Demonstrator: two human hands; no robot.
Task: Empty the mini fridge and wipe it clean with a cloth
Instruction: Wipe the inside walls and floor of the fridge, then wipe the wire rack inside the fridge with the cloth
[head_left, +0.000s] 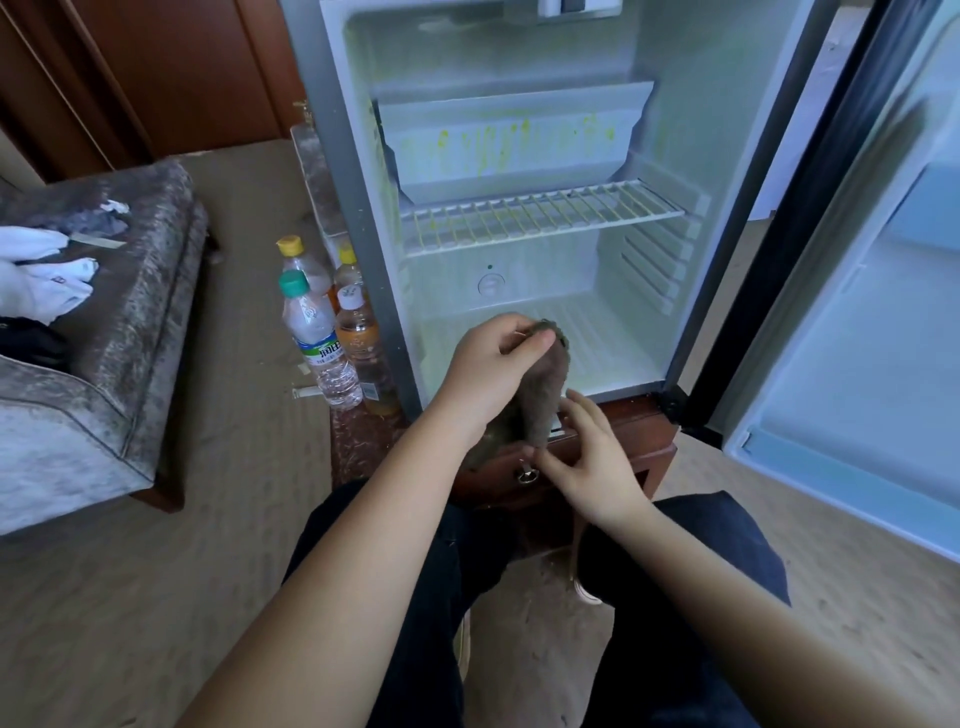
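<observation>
The mini fridge (358, 218) is emptied, bottles (324, 345) at centre left; yellow stains (488, 150) remain unwiped. Left hand (493, 369) pinches the cloth (545, 400) up top, right hand (589, 462) seemingly its lower end.

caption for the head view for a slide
Left hand and right hand hold a brown cloth before the emptied, stained mini fridge
</observation>
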